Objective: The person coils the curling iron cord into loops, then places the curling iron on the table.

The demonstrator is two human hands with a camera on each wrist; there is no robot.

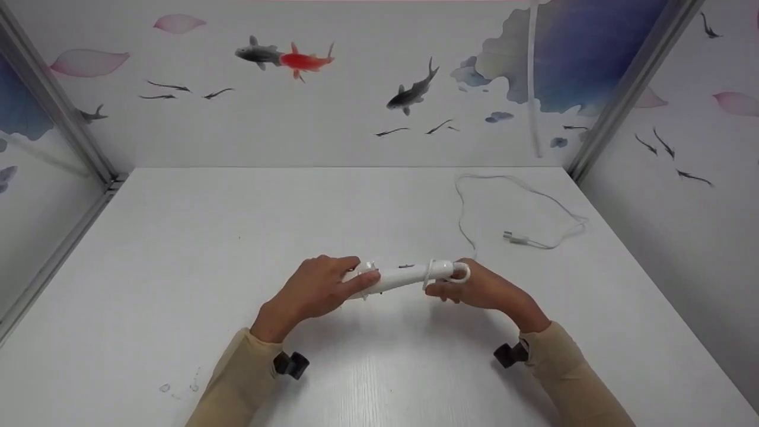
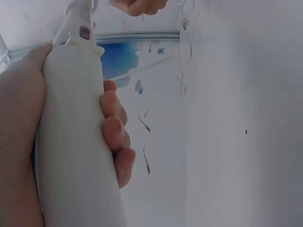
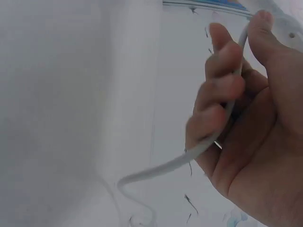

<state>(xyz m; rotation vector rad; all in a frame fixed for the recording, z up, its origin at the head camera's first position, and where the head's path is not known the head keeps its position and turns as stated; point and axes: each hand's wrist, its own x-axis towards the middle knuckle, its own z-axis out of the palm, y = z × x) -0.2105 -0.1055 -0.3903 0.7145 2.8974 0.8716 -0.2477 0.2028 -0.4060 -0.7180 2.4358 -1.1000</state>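
Note:
A long white corded appliance (image 1: 409, 276), shaped like a hair styling iron, is held above the white table. My left hand (image 1: 323, 287) grips its left end; in the left wrist view the fingers curl round the broad white body (image 2: 75, 127). A dark oval mark shows on its narrower part. At the other end, my right hand (image 1: 480, 284) holds the white cord (image 3: 173, 165) between thumb and curled fingers. One turn of cord loops around that end of the appliance. The palm hides part of the cord in the head view.
The rest of the cord trails across the table (image 1: 296, 207) to the back right, ending in a plug (image 1: 516, 238). Printed panels stand at the back and both sides. Small clear bits (image 1: 165, 388) lie front left. Each wrist wears a black camera (image 1: 290, 365).

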